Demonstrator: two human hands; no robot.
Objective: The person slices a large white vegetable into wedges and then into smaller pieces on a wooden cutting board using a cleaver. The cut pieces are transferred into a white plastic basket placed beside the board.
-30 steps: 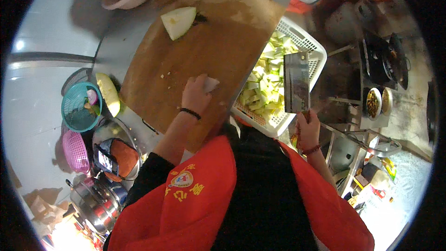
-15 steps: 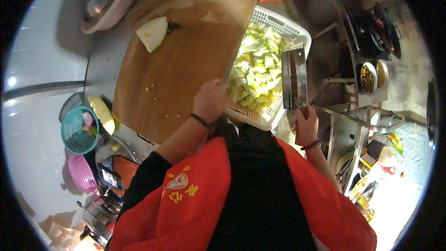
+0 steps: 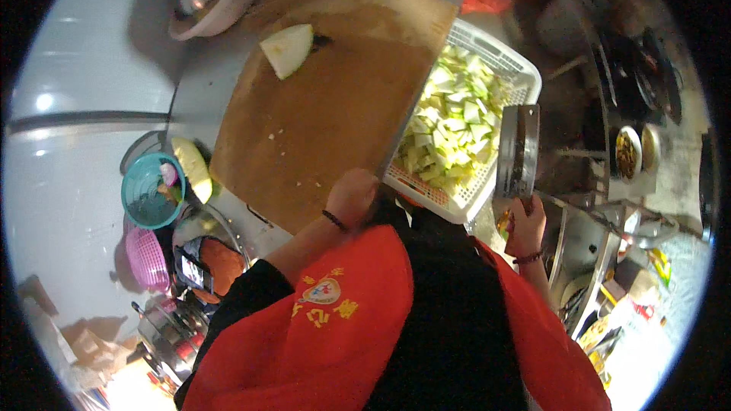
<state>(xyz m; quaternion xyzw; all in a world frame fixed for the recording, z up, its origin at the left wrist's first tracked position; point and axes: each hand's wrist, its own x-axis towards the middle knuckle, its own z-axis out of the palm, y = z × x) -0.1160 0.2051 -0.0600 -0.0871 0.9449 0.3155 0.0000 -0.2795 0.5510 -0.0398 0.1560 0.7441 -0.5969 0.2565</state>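
My right hand (image 3: 527,228) is closed round the handle of a cleaver (image 3: 521,151). Its broad blade points away from me, over the right side of a white plastic basket (image 3: 525,68). Pale green chunks of cut melon or gourd (image 3: 457,118) fill much of the basket. My left hand (image 3: 353,196) is low over the near right edge of a large wooden cutting board (image 3: 327,114), beside the basket's near corner; its fingers are hidden from view. A pale, green-rimmed wedge (image 3: 289,50) lies at the board's far left, and a few small scraps dot the wood.
Left of the board are a long pale gourd piece (image 3: 192,170), a teal basket (image 3: 154,192), a pink basket (image 3: 148,259) and a phone (image 3: 193,270). A bowl (image 3: 221,0) sits far left. Bowls of food (image 3: 627,154) and a metal rack (image 3: 586,240) stand right.
The view has turned, shifting the scene rightward. My left hand has drawn back from the basket's side toward me. My right hand keeps hold of the cleaver over nearly the same spot.
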